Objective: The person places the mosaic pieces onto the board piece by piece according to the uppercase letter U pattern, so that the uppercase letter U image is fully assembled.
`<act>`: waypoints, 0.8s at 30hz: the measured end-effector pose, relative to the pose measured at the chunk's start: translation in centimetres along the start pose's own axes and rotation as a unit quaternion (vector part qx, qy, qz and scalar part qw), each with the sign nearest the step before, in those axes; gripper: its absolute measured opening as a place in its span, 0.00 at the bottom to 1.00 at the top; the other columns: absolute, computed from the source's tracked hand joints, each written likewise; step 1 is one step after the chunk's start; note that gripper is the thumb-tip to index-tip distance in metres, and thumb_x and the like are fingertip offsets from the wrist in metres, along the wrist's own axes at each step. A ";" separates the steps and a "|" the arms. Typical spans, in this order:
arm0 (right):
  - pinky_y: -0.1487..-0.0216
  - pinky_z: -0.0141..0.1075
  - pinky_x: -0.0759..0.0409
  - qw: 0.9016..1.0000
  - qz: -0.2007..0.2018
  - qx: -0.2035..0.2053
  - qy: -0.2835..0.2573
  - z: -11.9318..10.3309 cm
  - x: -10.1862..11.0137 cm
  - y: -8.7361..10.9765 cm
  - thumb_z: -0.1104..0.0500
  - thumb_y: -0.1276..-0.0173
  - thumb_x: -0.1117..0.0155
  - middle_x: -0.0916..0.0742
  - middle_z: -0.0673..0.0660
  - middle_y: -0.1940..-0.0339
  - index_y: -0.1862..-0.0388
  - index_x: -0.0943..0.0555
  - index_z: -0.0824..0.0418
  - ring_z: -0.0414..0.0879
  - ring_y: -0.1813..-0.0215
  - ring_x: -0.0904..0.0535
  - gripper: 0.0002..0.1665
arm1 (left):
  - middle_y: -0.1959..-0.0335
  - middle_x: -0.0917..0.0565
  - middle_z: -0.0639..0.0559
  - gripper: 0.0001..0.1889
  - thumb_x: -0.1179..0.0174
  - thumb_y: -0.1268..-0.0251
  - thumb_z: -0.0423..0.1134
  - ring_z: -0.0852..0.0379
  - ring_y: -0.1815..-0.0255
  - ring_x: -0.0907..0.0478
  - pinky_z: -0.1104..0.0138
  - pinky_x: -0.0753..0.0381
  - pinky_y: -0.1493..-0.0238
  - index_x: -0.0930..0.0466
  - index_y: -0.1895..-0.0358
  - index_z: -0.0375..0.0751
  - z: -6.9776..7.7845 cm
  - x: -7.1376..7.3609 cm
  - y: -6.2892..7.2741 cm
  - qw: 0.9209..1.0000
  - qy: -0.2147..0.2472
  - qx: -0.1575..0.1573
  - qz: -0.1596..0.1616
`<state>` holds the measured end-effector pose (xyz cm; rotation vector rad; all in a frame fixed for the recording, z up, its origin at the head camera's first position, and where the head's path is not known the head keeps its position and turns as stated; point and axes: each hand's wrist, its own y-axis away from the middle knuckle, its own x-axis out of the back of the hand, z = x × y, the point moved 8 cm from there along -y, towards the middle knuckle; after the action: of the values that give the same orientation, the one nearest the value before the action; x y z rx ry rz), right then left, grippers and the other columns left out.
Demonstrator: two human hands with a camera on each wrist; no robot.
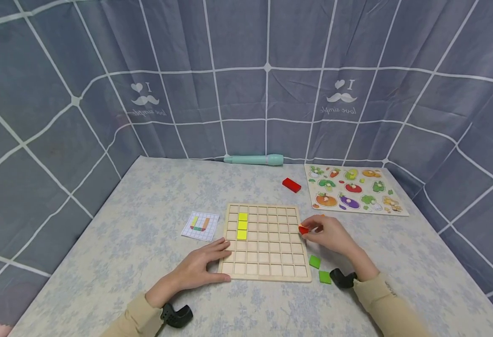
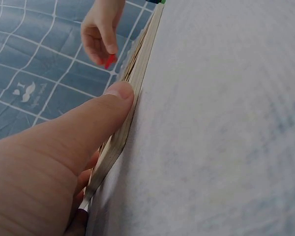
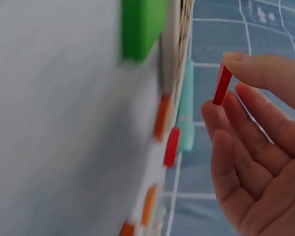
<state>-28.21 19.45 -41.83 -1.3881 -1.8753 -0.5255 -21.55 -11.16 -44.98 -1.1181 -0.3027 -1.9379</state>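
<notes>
A square wooden grid board (image 1: pixel 275 245) lies on the table, with a column of three yellow tiles (image 1: pixel 242 225) in its upper left cells. The left hand (image 1: pixel 200 265) rests at the board's lower left corner, fingers spread over the left rim. Its thumb (image 2: pixel 96 115) touches the front edge. Above the board's right rim, the right hand (image 1: pixel 332 235) pinches a small red tile (image 3: pixel 222 84) between thumb and fingertips. A card (image 1: pixel 200 226) with a coloured U-shaped pattern on a grid lies left of the board. Two green tiles (image 1: pixel 314 261) lie near its lower right corner.
Behind the board is a red block (image 1: pixel 291 185). A vegetable picture board (image 1: pixel 360 191) lies at the back right, and a teal tube (image 1: pixel 253 160) along the back edge. Orange pieces (image 3: pixel 162 118) show beyond the board in the right wrist view. A grid-patterned curtain (image 1: pixel 246 93) encloses the table.
</notes>
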 end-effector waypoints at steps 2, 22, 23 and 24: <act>0.59 0.39 0.20 1.000 0.002 0.008 -0.009 -0.9 -0.3 -0.4 0.59 0.43 0.29 0.15 0.51 0.61 0.57 0.17 0.60 0.45 0.61 0.21 0.15 | 0.32 0.33 0.51 0.37 0.38 0.47 0.63 0.53 0.29 0.44 0.54 0.38 0.33 0.25 0.39 0.39 0.0 0.0 0.0 1.000 0.001 0.001 -0.001; 0.58 0.36 0.21 0.997 -0.049 0.049 -0.028 -9.6 -6.3 -4.7 0.57 0.46 0.26 0.15 0.46 0.64 0.59 0.16 0.56 0.42 0.61 0.20 0.14 | 0.32 0.33 0.50 0.36 0.36 0.47 0.61 0.53 0.29 0.43 0.54 0.37 0.33 0.25 0.39 0.40 0.1 0.1 0.0 1.000 0.001 0.003 -0.005; 0.58 0.36 0.20 0.997 -0.055 0.052 -0.025 -9.9 -6.7 -4.8 0.57 0.46 0.26 0.15 0.46 0.65 0.60 0.16 0.56 0.42 0.62 0.20 0.14 | 0.32 0.33 0.51 0.36 0.36 0.47 0.61 0.53 0.29 0.43 0.54 0.37 0.33 0.24 0.39 0.41 0.1 0.1 0.0 1.000 0.002 0.005 -0.005; 0.59 0.35 0.20 0.996 -0.062 0.054 -0.025 -10.1 -7.1 -4.9 0.57 0.46 0.26 0.15 0.46 0.65 0.60 0.16 0.56 0.41 0.62 0.20 0.14 | 0.32 0.33 0.51 0.36 0.37 0.46 0.61 0.53 0.29 0.43 0.54 0.37 0.33 0.24 0.39 0.41 0.1 0.1 0.0 1.000 0.001 0.006 -0.006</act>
<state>-28.60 6.26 -40.18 -1.2300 -2.0094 -0.4474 -21.54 -11.18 -44.85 -1.1089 -0.3203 -1.9456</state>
